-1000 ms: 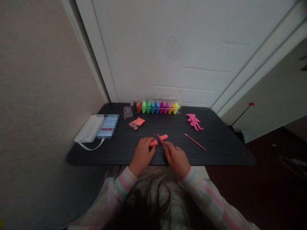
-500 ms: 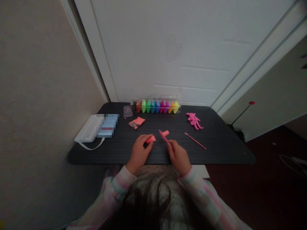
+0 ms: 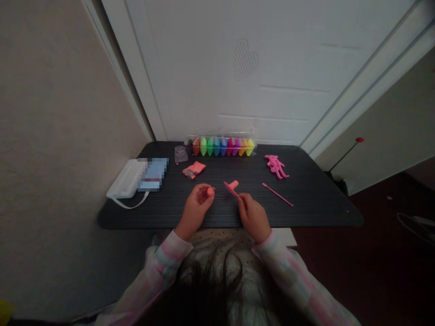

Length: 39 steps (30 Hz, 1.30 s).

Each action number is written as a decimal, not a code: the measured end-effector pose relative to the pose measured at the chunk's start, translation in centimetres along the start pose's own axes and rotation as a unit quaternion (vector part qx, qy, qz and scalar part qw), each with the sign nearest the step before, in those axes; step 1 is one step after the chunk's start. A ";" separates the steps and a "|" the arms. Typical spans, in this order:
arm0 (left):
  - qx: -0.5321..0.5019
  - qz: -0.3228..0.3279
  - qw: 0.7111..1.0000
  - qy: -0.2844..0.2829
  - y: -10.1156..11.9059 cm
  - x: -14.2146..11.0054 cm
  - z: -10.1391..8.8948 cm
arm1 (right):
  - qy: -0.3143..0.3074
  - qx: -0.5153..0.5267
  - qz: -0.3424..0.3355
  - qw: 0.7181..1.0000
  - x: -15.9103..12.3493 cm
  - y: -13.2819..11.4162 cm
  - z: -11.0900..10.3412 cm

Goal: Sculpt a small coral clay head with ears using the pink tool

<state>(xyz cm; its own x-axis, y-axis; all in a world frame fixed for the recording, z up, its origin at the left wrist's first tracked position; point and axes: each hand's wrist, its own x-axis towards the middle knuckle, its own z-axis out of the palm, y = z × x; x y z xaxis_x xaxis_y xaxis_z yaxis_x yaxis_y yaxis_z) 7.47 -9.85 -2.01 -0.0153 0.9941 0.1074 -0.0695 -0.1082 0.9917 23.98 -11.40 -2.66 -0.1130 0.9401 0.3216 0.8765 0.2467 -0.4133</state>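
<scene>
My left hand [image 3: 198, 204] is closed around a lump of coral modelling clay [image 3: 210, 192], its rounded end showing at the fingertips. In my right hand [image 3: 254, 213] is a flat pink clay knife [image 3: 231, 189], gripped by its handle and slanting up to the left. Just behind the blade lies a second piece of coral clay [image 3: 234, 184]; whether the blade touches it I cannot tell. Farther back on the dark table rests an opened coral clay packet [image 3: 194, 170]. A thin pink modelling stick [image 3: 277, 194] lies to the right of my right hand.
Several coloured clay packets [image 3: 223, 146] in clear plastic line the back of the table [image 3: 163, 217]. Left of them stands a small clear cup [image 3: 181, 154]. A white device [image 3: 124, 179] with a cable is at the left, pink figure-shaped pieces [image 3: 276, 166] at the right.
My left hand has drawn slightly left with its clay, turning the clay's end toward me. The knife stays in my right hand beside the other piece. The view has tilted a little.
</scene>
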 end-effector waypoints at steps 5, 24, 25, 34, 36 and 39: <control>-0.012 -0.028 1.000 0.001 0.0 0.1 0.0 | -0.003 -0.011 -0.006 1.000 0.0 0.0 0.0; 0.007 -0.027 1.000 -0.014 -0.2 -0.2 0.1 | -0.013 -0.016 -0.003 1.000 0.0 -0.1 -0.1; 0.012 -0.025 1.000 -0.014 -0.2 -0.2 0.1 | -0.013 -0.014 -0.004 1.000 0.0 -0.1 -0.1; 0.022 -0.020 1.000 0.002 -0.1 -0.3 0.0 | -0.012 -0.017 -0.006 1.000 -0.1 0.0 0.1; 0.022 -0.014 1.000 0.003 0.0 -0.4 0.0 | -0.011 -0.015 -0.010 1.000 -0.1 0.1 0.1; 0.021 -0.016 1.000 -0.006 0.0 -0.4 0.0 | -0.007 -0.015 -0.010 1.000 0.0 0.0 0.1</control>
<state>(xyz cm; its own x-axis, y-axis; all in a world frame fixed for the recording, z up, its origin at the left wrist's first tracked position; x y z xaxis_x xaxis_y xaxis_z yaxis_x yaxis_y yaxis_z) 7.44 -10.21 -2.00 -0.0015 0.9972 0.0754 -0.0269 -0.0754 0.9968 23.97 -11.40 -2.79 -0.1369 0.9383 0.3174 0.8873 0.2587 -0.3818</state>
